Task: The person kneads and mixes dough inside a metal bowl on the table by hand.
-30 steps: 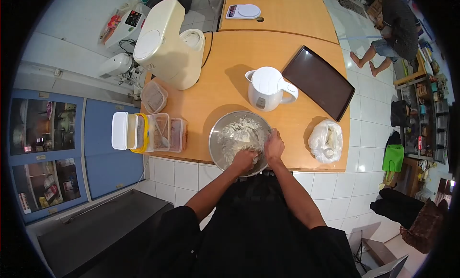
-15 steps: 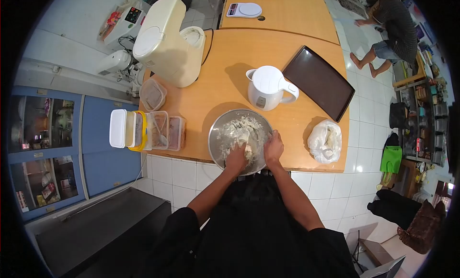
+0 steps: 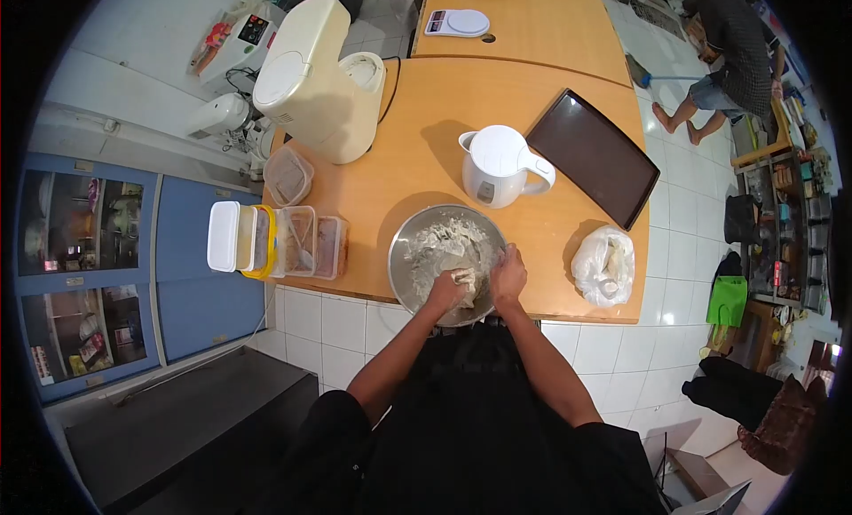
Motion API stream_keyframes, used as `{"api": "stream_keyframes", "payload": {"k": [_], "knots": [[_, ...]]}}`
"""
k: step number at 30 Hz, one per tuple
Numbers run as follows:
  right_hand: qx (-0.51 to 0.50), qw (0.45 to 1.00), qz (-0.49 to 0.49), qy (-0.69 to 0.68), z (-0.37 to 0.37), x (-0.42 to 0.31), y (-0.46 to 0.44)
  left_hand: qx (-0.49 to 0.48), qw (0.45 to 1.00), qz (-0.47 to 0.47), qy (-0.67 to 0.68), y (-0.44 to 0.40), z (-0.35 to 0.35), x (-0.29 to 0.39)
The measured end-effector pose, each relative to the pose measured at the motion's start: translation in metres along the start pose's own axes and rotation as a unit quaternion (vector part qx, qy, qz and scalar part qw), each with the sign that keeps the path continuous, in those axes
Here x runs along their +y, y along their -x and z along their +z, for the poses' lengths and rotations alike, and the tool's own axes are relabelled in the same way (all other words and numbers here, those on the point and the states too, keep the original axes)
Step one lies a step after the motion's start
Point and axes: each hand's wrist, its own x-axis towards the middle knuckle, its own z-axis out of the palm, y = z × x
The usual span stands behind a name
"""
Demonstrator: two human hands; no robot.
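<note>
A round metal bowl [image 3: 397, 249] stands at the front edge of the table, holding shaggy, floury dough [image 3: 453, 242]. Inside it, my left hand [image 3: 450, 289] is closed, its dough-coated fingers curled into the mixture near the bowl's front side. My right hand [image 3: 508, 280] grips the bowl's right rim, fingers and thumb wrapped over the edge. Just behind the bowl is a white electric kettle [image 3: 497, 164] with its handle to the right.
A dark baking tray [image 3: 595, 155] and a plastic bag of white stuff [image 3: 603, 271] lie right. Left are plastic containers [image 3: 297, 240] and a cream stand mixer [image 3: 311, 80]. A white scale [image 3: 457, 22] is at the back. Another person [image 3: 737, 53] is at far right.
My left hand has turned and curled within the bowl, its fingers swinging rightward through the dough. My right hand stays on the rim. The other person has shifted posture.
</note>
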Motion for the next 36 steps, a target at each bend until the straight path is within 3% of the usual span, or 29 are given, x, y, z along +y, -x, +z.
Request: {"api": "stream_keyframes", "payload": {"k": [3,6,12,15,18,23,27,33,36], "knots": [[0.002,1.0,-0.004,0.003,0.001,0.0,-0.001,-0.033,0.994,0.07,-0.075,0.014,-0.011,0.034],[-0.015,1.0,0.001,0.012,-0.001,0.001,-0.001,-0.005,0.98,0.12,-0.158,0.038,-0.015,0.069],[-0.031,0.999,0.002,0.022,0.001,0.003,-0.003,0.084,0.93,0.215,-0.286,0.051,-0.007,0.064],[-0.027,0.999,-0.006,0.023,0.002,0.004,-0.003,0.148,0.927,0.166,-0.302,0.046,-0.008,0.065],[-0.02,0.999,-0.016,0.022,0.004,0.003,-0.003,0.107,0.944,0.132,-0.282,0.022,-0.003,0.037],[-0.03,0.999,-0.011,0.023,0.003,0.002,-0.005,-0.019,0.929,0.145,-0.34,0.005,0.019,0.004],[-0.03,0.999,-0.015,0.032,0.0,0.001,-0.002,-0.103,0.931,0.097,-0.337,0.005,0.01,0.007],[-0.033,0.999,-0.013,0.03,-0.002,-0.005,0.001,0.089,0.906,0.062,-0.409,0.015,0.015,0.02],[-0.047,0.999,0.0,0.013,-0.005,-0.006,0.001,0.087,0.897,0.017,-0.433,0.0,0.027,0.01]]}}
